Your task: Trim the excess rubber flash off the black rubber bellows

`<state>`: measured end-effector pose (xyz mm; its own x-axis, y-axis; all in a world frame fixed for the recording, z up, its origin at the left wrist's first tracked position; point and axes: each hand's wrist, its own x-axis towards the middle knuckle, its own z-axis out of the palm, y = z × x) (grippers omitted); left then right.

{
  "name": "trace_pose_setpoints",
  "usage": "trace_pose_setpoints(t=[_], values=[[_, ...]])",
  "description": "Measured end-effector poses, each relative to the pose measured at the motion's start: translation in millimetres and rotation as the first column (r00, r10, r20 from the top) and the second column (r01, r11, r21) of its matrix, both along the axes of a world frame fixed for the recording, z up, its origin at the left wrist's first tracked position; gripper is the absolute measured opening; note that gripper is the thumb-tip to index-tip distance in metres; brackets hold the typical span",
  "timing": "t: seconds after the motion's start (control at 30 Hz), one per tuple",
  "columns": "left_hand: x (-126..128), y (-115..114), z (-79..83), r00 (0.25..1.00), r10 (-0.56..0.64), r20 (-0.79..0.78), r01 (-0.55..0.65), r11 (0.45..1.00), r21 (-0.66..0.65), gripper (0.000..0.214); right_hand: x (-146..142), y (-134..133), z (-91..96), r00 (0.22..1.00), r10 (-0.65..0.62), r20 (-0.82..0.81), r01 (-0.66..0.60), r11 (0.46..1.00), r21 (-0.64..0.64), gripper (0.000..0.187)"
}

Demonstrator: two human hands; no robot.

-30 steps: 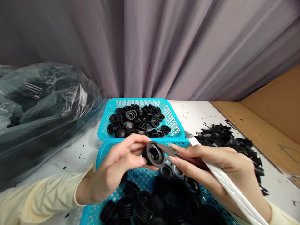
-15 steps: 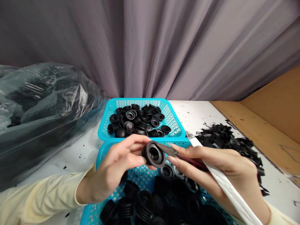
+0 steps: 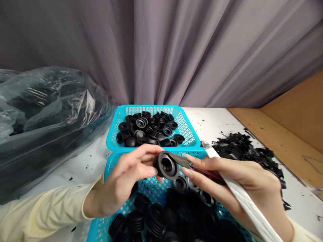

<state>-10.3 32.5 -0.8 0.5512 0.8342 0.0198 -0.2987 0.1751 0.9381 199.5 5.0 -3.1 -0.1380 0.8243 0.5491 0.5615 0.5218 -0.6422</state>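
Observation:
My left hand (image 3: pixel 126 179) pinches a black ribbed rubber bellows (image 3: pixel 169 169) between thumb and fingers, its wide flanged mouth facing me. In my right hand (image 3: pixel 242 181) is a grey metal-tipped tool (image 3: pixel 182 161) with a dark red handle, mostly hidden by the fingers. The tool's tip meets the flange at its upper right edge. A long white-wrapped tool (image 3: pixel 242 198) with a pointed metal end also lies across the right hand. Below both hands, a near turquoise basket (image 3: pixel 111 164) holds more black bellows (image 3: pixel 155 218).
Behind stands a second turquoise basket (image 3: pixel 188 129) with many bellows. A heap of black scraps (image 3: pixel 242 148) lies on the white table (image 3: pixel 202 117) to the right. A clear plastic bag (image 3: pixel 58 111) of dark parts fills the left. A grey curtain (image 3: pixel 161 50) hangs behind; a brown board (image 3: pixel 290 97) stands right.
The view has shifted very slightly. Both hands, the bellows and the tools keep nearly the same pose, with the metal tip still at the flange.

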Motion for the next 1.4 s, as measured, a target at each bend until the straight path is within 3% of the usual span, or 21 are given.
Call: trace_pose_setpoints(t=[0.9, 1.13, 1.4], values=[[-3.6, -1.1, 0.0, 0.987, 0.051, -0.154, -0.053, 0.999, -0.006, 0.027, -3.6, -4.9, -1.9, 0.999, -0.007, -0.039, 0.008, 0.999, 0.038, 0.003], [-3.3, -2.3, 1.6, 0.984, 0.058, -0.171, -0.063, 0.998, -0.029, 0.026, -3.1, -6.6, 0.7, 0.999, 0.01, -0.038, -0.01, 1.0, -0.006, 0.005], [-5.2, -2.8, -4.3, 0.981, 0.058, -0.187, -0.049, 0.997, 0.052, 0.03, -4.9, -7.0, -1.0, 1.0, -0.02, -0.02, 0.02, 1.0, 0.023, 0.005]])
